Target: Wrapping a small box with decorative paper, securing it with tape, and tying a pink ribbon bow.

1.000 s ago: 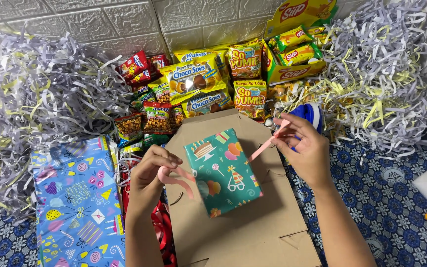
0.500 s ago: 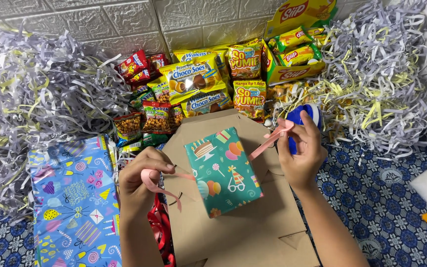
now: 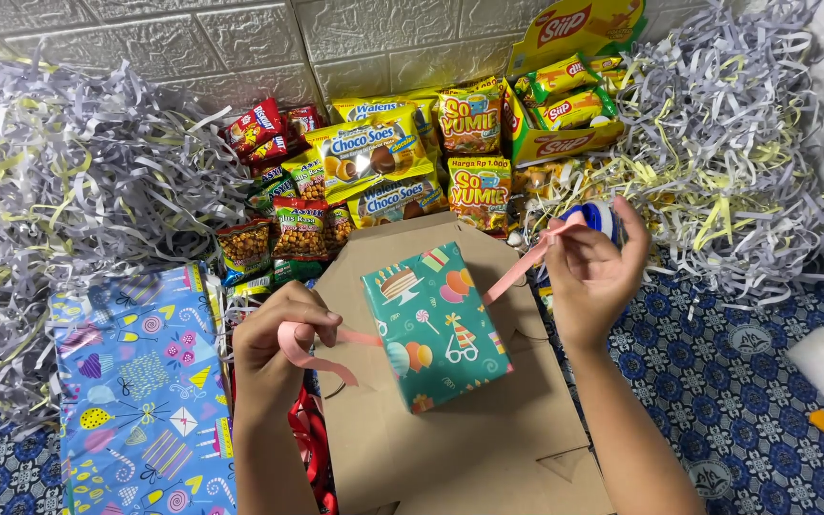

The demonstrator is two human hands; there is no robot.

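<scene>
Ribbon (image 3: 512, 274), pink and thin, runs under a small gift (image 3: 436, 326) wrapped in teal party paper, seen from the head camera looking down. The gift lies on a flat brown cardboard sheet (image 3: 450, 448), its long axis running away from the person and tilted slightly left. The left hand (image 3: 278, 348) sits just left of the gift, fingers clenched on one curling ribbon end; the right hand (image 3: 591, 272) is raised up and to the right, fingers pinching the other end, with a blue-and-white spool (image 3: 595, 217) just behind it. The gift lies between the two hands, the left one nearer it, the ribbon crossing its short side. Snack packets (image 3: 383, 162) crowd the wall beyond, shredded paper (image 3: 69, 172) is heaped on either side, and blue gift wrap (image 3: 140, 381) lies at left on a patterned floor mat (image 3: 746, 381).
</scene>
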